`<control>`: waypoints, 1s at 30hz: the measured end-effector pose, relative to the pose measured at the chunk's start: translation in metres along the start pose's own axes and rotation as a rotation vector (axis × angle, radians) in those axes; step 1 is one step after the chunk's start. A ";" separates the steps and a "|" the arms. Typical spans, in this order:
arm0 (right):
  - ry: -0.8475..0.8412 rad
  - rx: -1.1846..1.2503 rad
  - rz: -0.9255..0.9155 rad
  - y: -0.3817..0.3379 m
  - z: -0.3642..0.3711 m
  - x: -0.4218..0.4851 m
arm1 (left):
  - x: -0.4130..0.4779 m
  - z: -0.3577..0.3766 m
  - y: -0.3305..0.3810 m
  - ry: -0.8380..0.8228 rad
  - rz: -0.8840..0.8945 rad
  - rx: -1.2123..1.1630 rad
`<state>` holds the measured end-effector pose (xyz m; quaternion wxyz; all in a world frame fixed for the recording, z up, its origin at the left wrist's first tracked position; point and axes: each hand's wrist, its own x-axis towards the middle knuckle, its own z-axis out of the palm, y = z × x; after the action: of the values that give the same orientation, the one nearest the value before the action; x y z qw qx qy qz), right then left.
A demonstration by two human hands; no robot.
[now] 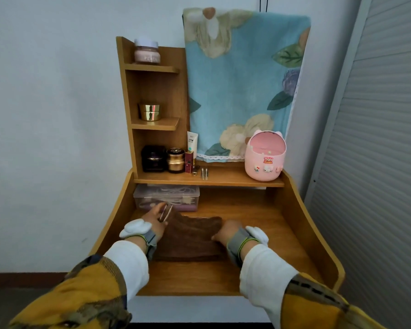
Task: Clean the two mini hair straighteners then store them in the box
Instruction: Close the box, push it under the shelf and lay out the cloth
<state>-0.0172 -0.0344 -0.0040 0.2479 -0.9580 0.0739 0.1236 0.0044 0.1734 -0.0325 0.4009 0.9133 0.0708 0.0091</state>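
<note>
A small pale straightener (166, 213) with two thin plates is gripped in my left hand (155, 220), just in front of the clear plastic box (138, 197). The box stands under the lower shelf at the back left of the desk and holds white cords and something purple. A brown cloth (192, 237) lies spread on the desk between my hands; its far left corner rises toward the straightener. My right hand (227, 232) is closed on the cloth's right edge. Whether the purple thing in the box is the second straightener I cannot tell.
The wooden desk (259, 224) has raised side walls and a shelf (226, 180) carrying jars, a tube, cotton swabs and a pink mini bin (265, 157). A floral towel (242, 79) hangs behind. More jars stand on the upper shelves at left.
</note>
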 end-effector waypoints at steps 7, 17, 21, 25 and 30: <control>0.121 0.313 0.053 0.007 -0.028 0.003 | -0.011 0.011 0.019 -0.097 -0.002 0.384; -0.276 0.308 -0.373 -0.033 -0.009 -0.018 | -0.003 0.020 0.015 -0.023 -0.150 -0.217; 0.002 0.297 -0.269 -0.024 -0.010 0.000 | -0.008 0.012 0.021 0.144 -0.070 -0.085; 0.107 0.126 -0.040 -0.011 -0.012 0.002 | -0.020 0.022 0.027 -0.123 0.018 -0.084; 0.005 0.030 -0.077 -0.011 0.004 -0.002 | -0.017 0.038 0.040 -0.140 0.164 0.235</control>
<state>-0.0174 -0.0227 -0.0022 0.2668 -0.9566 0.0394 0.1105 -0.0052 0.1169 -0.0285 0.2934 0.9550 -0.0316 -0.0304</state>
